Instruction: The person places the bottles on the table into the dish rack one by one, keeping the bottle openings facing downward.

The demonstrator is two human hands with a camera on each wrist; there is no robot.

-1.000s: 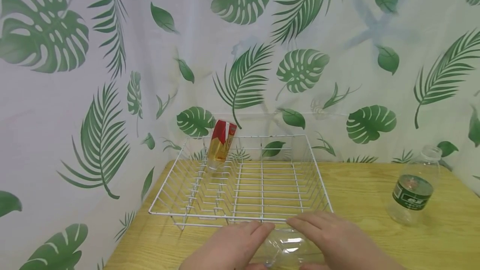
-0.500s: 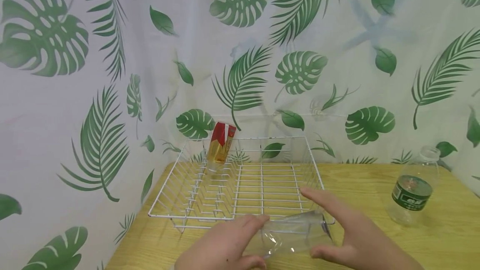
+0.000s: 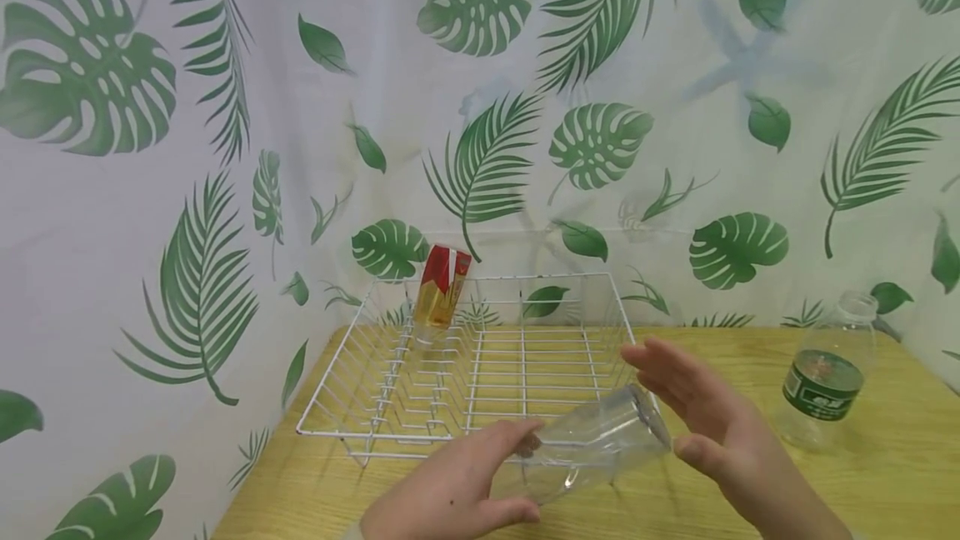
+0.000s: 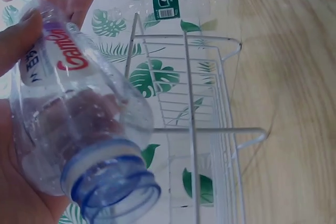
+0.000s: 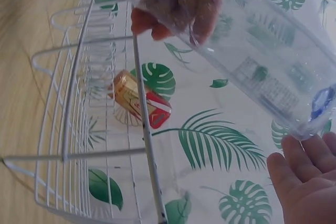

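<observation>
My left hand [image 3: 457, 482] holds a clear plastic bottle [image 3: 592, 440] by its neck half, above the table's front part. The bottle lies tilted, its base pointing up and to the right. In the left wrist view its mouth is uncapped, with a blue neck ring [image 4: 107, 169] and a white label with red lettering [image 4: 68, 51]. My right hand [image 3: 720, 423] is beside the base with its fingers extended; in the right wrist view the fingertips [image 5: 294, 150] are right at the base's edge. Just behind the bottle stands a white wire dish rack [image 3: 375, 435].
A red-and-gold container [image 3: 442, 286] leans upright in the rack's back left. To the right, another clear bottle with a green label [image 3: 825, 386] stands on the wooden table [image 3: 712, 357]. A leaf-patterned curtain [image 3: 510, 190] hangs behind and at the left.
The bottle's base has swung up and to the right in my left hand. My right hand has moved up and right, its fingers spreading away from the bottle.
</observation>
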